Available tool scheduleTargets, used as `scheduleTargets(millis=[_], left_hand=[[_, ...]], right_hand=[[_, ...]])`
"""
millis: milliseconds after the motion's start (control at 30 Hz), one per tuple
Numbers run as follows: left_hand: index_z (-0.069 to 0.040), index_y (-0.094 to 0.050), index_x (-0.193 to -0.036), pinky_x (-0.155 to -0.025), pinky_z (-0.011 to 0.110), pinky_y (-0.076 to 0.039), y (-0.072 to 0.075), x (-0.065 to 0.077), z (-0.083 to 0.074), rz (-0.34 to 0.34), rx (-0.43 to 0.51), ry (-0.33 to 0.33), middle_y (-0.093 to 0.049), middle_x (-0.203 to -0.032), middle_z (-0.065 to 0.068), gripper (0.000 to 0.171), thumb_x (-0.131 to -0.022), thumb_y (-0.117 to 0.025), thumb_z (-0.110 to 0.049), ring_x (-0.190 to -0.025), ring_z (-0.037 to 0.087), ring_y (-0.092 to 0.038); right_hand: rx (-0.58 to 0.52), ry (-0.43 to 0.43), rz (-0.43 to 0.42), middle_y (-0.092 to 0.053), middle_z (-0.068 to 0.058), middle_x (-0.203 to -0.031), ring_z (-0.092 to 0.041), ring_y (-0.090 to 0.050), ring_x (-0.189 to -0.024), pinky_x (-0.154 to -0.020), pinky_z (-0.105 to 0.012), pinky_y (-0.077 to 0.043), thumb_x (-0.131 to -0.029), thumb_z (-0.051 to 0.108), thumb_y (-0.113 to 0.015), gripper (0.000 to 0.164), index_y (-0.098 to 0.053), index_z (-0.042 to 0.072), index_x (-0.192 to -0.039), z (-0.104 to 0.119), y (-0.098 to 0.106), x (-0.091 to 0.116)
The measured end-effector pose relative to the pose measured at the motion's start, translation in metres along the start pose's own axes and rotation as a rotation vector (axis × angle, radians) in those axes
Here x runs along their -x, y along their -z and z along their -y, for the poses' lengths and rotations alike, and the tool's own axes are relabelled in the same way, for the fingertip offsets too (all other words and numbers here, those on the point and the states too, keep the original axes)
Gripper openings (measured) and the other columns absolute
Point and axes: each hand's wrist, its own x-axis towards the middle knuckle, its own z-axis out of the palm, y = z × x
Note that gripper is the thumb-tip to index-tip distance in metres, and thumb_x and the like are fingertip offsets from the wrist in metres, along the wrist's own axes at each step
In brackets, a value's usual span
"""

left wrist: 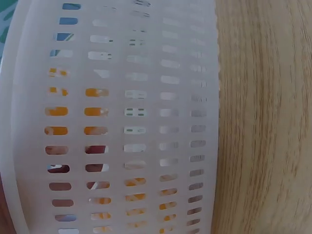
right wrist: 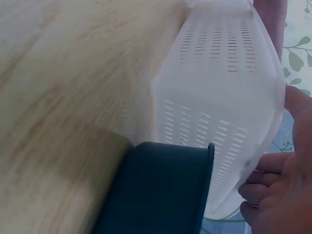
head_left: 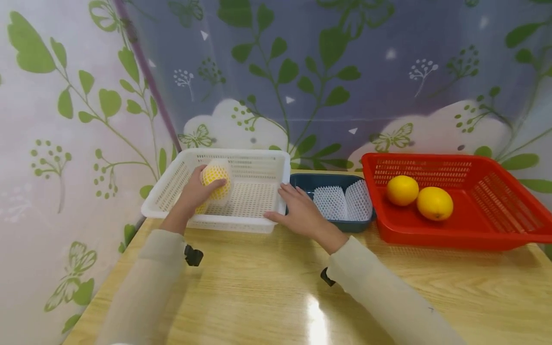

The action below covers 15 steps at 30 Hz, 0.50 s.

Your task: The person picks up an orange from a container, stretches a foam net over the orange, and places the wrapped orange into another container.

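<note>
Left hand [head_left: 189, 194]: fingers moderately spread and curled round a net-sleeved yellow fruit [head_left: 221, 188], the thumb laid across its near face; the fruit is inside the white basket [head_left: 235, 223], toward its left half. Right hand [head_left: 304, 215]: fingers extended and loosely parted, holding no fruit, resting at the right-hand rim of the same basket, with the thumb apart from them near its front corner.

A second netted fruit [head_left: 201, 209] lies in the white basket, mostly hidden by the left hand and the front wall. In the left wrist view that slotted wall stands before the camera, so the contents appear only as orange patches through the holes.

Just right of the white basket is a dark teal tray [head_left: 351, 226] containing two white foam nets [head_left: 329, 202]; the right hand covers part of its left end. Farther right, a red basket [head_left: 435, 237] contains two bare lemons [head_left: 434, 203], side by side. All three containers rest on a wood-grained bench [head_left: 254, 278], before a leaf-patterned curtain [head_left: 302, 96].
</note>
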Motion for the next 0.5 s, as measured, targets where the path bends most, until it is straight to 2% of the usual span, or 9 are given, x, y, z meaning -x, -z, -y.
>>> scheduleTargets(millis=[267,367,500], left_hand=[[-0.017,-0.017,-0.143,-0.082,0.053,-0.043,-0.012,0.003,-0.001,0.052,-0.436,-0.044,-0.045,-0.128,0.025,0.09,-0.076,-0.058,-0.061,-0.106,0.043,-0.049],[-0.014,-0.019,-0.143,-0.082,0.053,-0.043,-0.016,0.005,-0.003,0.058,-0.534,-0.063,-0.048,-0.123,0.028,0.088,-0.077,-0.06,-0.056,-0.104,0.044,-0.051],[-0.01,-0.022,-0.141,-0.086,0.054,-0.041,-0.02,0.007,-0.006,0.064,-0.614,-0.062,-0.049,-0.122,0.028,0.087,-0.076,-0.063,-0.05,-0.106,0.045,-0.049]], right_hand=[[0.051,0.001,0.025,-0.026,-0.012,-0.146,-0.023,-0.022,-0.135,-0.111,-0.04,-0.016,-0.082,0.066,-0.044,0.086,-0.034,0.002,-0.138,0.002,0.004,0.0],[0.055,-0.001,0.024,-0.027,-0.012,-0.146,-0.024,-0.023,-0.135,-0.11,-0.042,-0.018,-0.082,0.066,-0.044,0.087,-0.034,0.001,-0.138,0.003,0.004,0.0],[0.059,-0.013,0.028,-0.026,-0.012,-0.147,-0.025,-0.023,-0.135,-0.109,-0.042,-0.019,-0.082,0.067,-0.043,0.087,-0.034,0.001,-0.138,0.004,0.004,-0.001]])
